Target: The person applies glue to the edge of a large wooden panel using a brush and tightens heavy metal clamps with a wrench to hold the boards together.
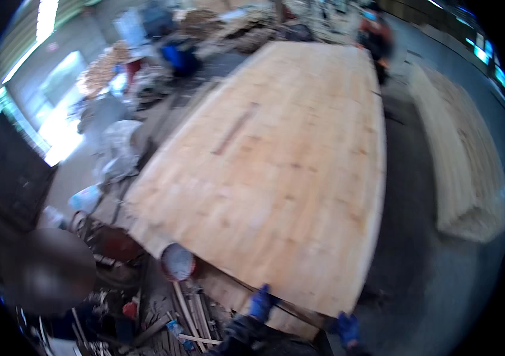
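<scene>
I see a pale, matt wood veneer sheet with patchy grain; my hands wear blue cloth gloves.

I count one large pale wooden sheet made of joined veneer strips, lying on top of its pile. One second stack of pale wooden sheets sits apart on the right. I see two hands in blue gloves, left and right, at the sheet's near edge. One round red-rimmed bucket stands by the near-left corner. Two other people show: one at lower left, one in orange at the far end.
</scene>
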A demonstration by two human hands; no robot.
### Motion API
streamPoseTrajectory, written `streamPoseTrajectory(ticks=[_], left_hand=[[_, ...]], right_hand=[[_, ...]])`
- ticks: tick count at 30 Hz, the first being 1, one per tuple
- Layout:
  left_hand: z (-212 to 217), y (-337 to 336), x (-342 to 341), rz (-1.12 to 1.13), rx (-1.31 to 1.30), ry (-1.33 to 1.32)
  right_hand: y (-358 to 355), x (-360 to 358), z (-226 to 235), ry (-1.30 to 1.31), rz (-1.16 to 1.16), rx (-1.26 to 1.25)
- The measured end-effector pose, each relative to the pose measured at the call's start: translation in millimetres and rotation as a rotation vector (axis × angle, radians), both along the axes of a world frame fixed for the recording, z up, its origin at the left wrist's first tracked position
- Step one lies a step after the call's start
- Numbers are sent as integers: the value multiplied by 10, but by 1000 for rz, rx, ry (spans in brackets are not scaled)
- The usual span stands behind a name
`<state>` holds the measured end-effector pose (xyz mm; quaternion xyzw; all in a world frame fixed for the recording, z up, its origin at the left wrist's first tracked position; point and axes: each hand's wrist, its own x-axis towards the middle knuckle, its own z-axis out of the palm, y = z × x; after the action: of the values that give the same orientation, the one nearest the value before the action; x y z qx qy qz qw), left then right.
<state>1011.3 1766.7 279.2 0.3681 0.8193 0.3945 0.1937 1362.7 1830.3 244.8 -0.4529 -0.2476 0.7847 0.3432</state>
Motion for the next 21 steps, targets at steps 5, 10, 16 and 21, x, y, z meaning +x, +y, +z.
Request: streamPoseTrajectory(ticks=[5,10,16,21], left_hand=[[-87,49,-148,-27,-120,-422],[144,220,-176,462,369,-1120],[146,51,-162,278,394,-1202],[122,-215,285,355,434,-1339]], right_hand=[[473,-312,773,-920,704,463],[266,-287,1142,-956,762,534],[583,282,1438,-944,389,576],[919,45,1473,-722,367,795]])
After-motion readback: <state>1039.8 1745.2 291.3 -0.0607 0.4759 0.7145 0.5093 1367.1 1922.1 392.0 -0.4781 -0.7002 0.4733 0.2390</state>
